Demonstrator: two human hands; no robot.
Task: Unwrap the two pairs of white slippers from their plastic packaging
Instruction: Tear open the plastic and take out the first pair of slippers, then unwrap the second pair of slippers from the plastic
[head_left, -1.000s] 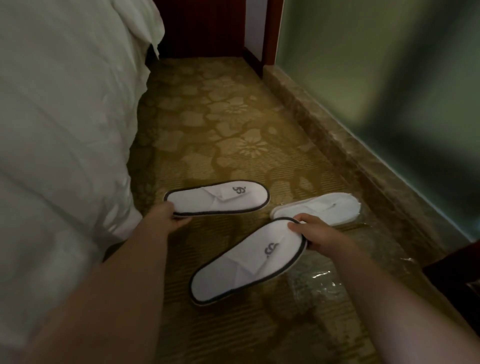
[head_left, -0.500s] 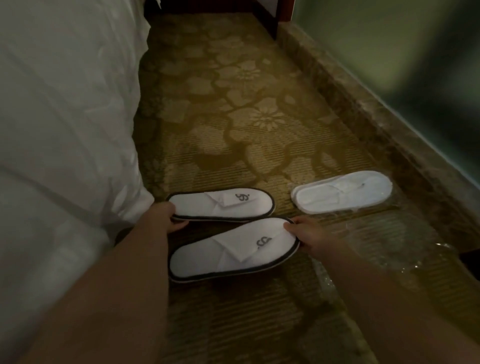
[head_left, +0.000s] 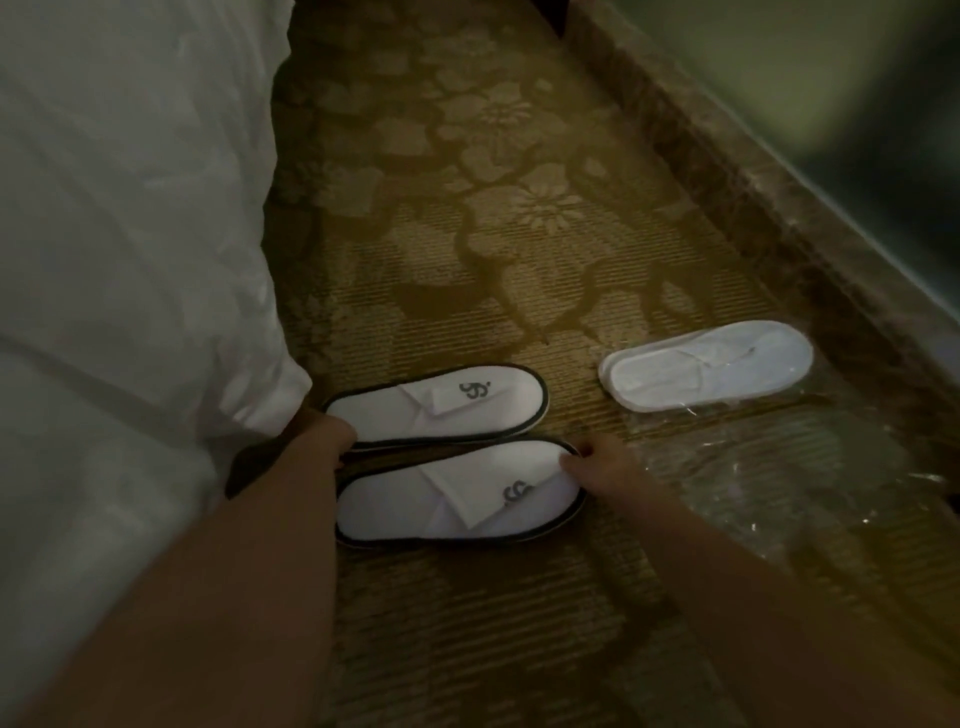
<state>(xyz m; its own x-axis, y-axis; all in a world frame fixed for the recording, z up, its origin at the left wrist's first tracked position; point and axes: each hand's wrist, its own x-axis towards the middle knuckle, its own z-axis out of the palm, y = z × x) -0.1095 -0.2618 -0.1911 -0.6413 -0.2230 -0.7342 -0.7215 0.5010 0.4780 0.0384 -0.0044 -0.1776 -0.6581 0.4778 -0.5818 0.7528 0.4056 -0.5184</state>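
Observation:
Two white slippers with black trim lie flat, side by side on the carpet. My left hand grips the heel end of the far slipper. My right hand pinches the toe end of the near slipper. To the right lies another pair of white slippers, stacked and still inside clear plastic. An empty clear plastic wrapper is spread on the carpet just right of my right hand.
A bed with white bedding fills the left side, its corner hanging beside my left hand. The gold floral carpet stretches ahead. A marble skirting and green wall border the right.
My right hand has swung the near slipper from a diagonal to lie parallel beside the far one. The view has tipped downward. My left hand has stayed on the far slipper.

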